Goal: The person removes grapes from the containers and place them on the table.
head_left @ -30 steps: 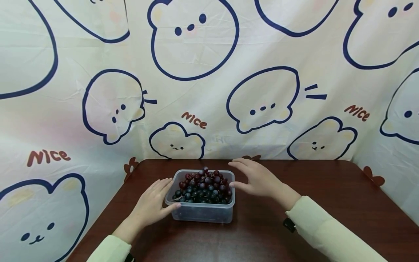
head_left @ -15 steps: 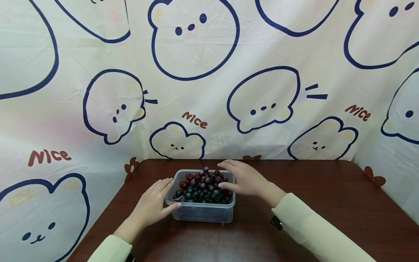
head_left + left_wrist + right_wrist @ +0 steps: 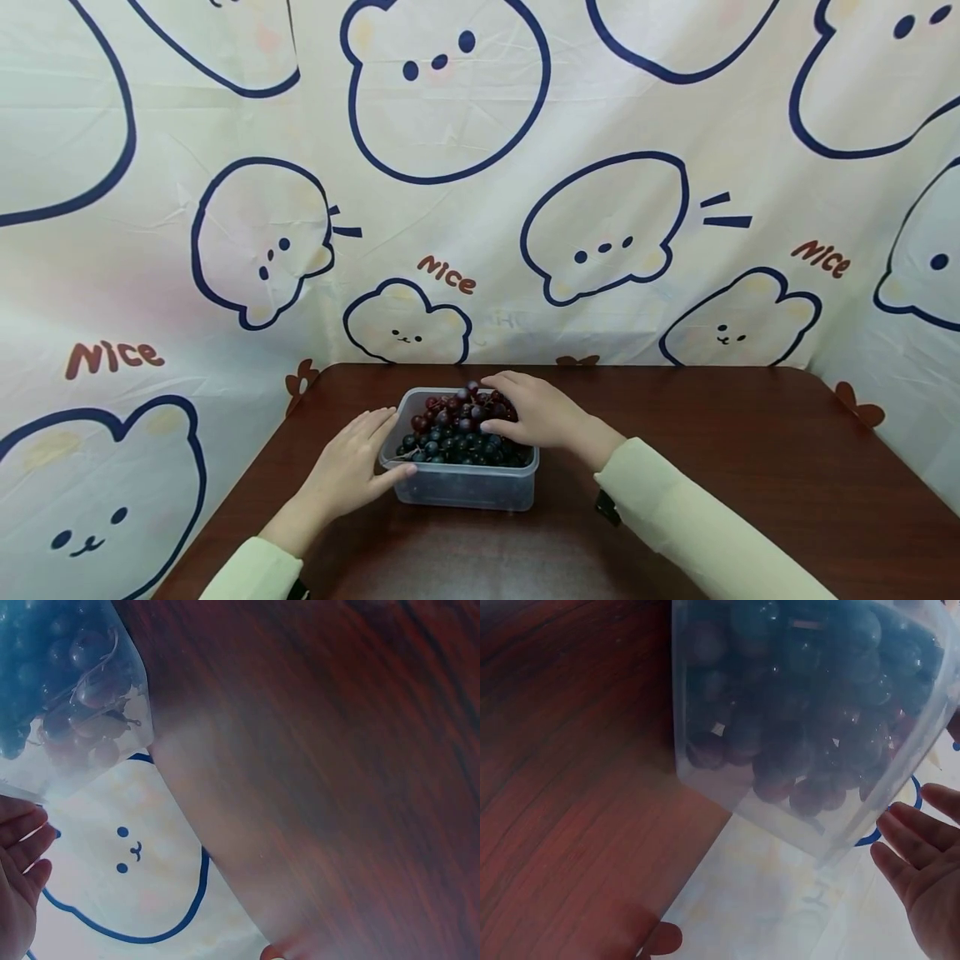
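grapes [image 3: 453,437] are filling a clear plastic box [image 3: 465,487], heaping up above its rim toward the far side, the dark bluish ones lying along the front and the reddish ones sitting behind them. a thin pale stem [image 3: 407,457] is poking out at the front left corner. the box is standing upright on a dark red-brown wooden table [image 3: 750,467], near the back edge and left of the middle. the left hand [image 3: 343,468] is lying alongside the left end of the box, its fingers stretching out straight toward the far corner and its thumb pointing across the front left corner. the right hand [image 3: 543,414] is reaching over the right end of the box, fingers relaxed and loosely bent, the thumb spreading away from them above the grapes. the hand itself is hiding that part of the heap, so i cannot tell whether its fingertips are touching the fruit. in the right wrist view its fingers are showing apart from one another, just beyond the rim. pale green sleeves [image 3: 697,517] are covering both forearms, and a black band [image 3: 607,507] is showing under the right cuff. behind the table a white cloth [image 3: 600,108] is hanging, bearing blue-outlined cartoon bears and the word "nice" [image 3: 446,275] in red-brown.
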A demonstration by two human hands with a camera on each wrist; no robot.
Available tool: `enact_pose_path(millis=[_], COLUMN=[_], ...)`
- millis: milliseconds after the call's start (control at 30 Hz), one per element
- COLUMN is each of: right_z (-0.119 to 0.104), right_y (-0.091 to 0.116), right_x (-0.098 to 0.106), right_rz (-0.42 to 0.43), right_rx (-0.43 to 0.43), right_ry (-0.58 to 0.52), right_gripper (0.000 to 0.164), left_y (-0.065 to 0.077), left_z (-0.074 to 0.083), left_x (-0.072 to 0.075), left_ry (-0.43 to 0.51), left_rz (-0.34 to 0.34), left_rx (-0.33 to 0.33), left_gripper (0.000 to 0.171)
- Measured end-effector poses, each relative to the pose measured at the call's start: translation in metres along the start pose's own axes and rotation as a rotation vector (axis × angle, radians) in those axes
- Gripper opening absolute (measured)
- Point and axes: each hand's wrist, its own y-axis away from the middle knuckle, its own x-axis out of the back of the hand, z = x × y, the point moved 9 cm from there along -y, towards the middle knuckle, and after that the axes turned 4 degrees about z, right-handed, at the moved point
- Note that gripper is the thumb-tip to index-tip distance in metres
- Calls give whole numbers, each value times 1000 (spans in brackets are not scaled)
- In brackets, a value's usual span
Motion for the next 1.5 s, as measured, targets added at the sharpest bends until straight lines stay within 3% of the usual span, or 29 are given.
enact_pose_path(millis=[500, 867, 1133, 1500], right_z=[-4, -3, -1, -1], right_y=[-22, -28, -28, -26], right_x=[-22, -24, -26, -23], right_rz=[-110, -139, -132, -57], right_rx=[-63, -124, -184, -244], right_ry=[37, 28, 1, -9], right_gripper=[69, 69, 73, 71], left_y=[0, -1, -1, 0], left_z=[-1, 0, 0, -1], left_x=[2, 3, 1, 1], left_ry=[-7, -23, -15, -6], left_rz=[-1, 22, -17, -3], left_rx=[0, -19, 4, 5], left_gripper=[80, 81, 81, 80])
